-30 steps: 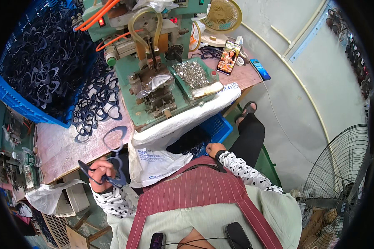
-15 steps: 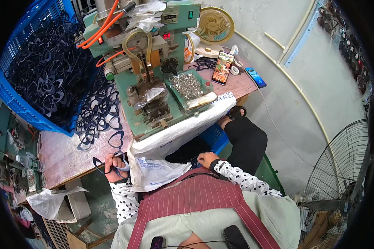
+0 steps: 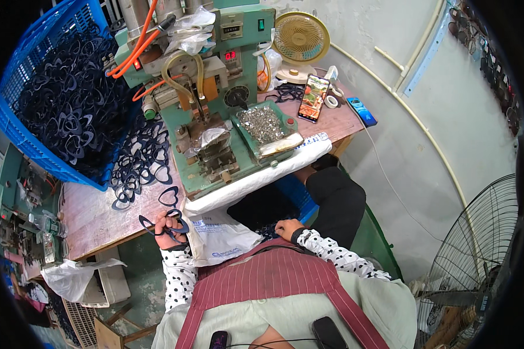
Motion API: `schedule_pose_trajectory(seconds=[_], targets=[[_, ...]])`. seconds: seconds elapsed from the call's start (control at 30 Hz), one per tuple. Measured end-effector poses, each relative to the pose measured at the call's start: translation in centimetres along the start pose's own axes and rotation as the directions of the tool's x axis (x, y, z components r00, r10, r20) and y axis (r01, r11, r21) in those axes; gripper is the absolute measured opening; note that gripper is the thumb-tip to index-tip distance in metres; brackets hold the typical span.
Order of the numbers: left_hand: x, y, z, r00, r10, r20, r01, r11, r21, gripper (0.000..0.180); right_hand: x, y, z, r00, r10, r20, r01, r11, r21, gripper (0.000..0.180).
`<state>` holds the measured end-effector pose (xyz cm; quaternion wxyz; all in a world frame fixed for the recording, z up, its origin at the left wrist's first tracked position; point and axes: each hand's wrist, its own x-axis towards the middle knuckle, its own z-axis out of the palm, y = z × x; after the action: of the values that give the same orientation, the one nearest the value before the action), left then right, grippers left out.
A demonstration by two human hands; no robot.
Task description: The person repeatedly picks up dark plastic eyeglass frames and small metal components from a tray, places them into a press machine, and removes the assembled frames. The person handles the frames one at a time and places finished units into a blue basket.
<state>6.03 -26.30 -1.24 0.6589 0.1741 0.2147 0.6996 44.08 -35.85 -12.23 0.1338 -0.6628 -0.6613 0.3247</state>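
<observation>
My left hand [image 3: 170,228], at the front edge of the table, is closed on several dark heart-shaped eyeglass frames [image 3: 145,221] that stick out on both sides of the fingers. One more heart-shaped frame [image 3: 169,196] lies on the table just beyond it. My right hand [image 3: 289,228] rests low by my lap, at the near side of a blue basket [image 3: 297,195] under the table. Its fingers are curled, and whatever may be in them is hidden. A white plastic sack [image 3: 221,232] hangs from the table edge between my hands.
A green press machine [image 3: 183,168] stands on the table [image 3: 93,218], with a tray of small metal parts [image 3: 262,123] beside it. A big blue crate [image 3: 52,160] of dark frames is at left. Phone [image 3: 314,99] and small fan [image 3: 300,38] stand behind; a large fan [image 3: 471,256] stands right.
My left hand has turned slightly with the frames still in its grip. My right hand stays by my lap. The knee beside the basket has shifted a little to the left.
</observation>
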Motion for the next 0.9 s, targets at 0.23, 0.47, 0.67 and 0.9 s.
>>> schedule_pose_trajectory(seconds=[0.23,0.47,0.67,0.9], targets=[[-0.6,0.0,0.3,0.997,0.011,-0.074,-0.004,0.995,0.098,0.02,0.6,-0.1,0.1,0.999,-0.002,0.047,0.001,1.0,0.022,0.017],[-0.6,-0.2,0.6,0.996,0.013,-0.085,-0.001,0.989,0.145,0.021,-0.1,0.4,-0.1,0.998,0.005,0.056,-0.006,1.0,0.012,0.017],[-0.1,-0.4,0.9,0.996,-0.011,-0.087,0.023,0.99,0.137,0.022,-0.7,0.4,0.0,1.0,0.007,0.024,-0.005,0.999,-0.054,0.016],[0.0,-0.5,0.9,0.992,-0.027,-0.121,0.048,0.984,0.173,0.022,-1.8,0.1,-0.3,0.996,0.053,0.078,-0.051,0.998,-0.029,0.019]])
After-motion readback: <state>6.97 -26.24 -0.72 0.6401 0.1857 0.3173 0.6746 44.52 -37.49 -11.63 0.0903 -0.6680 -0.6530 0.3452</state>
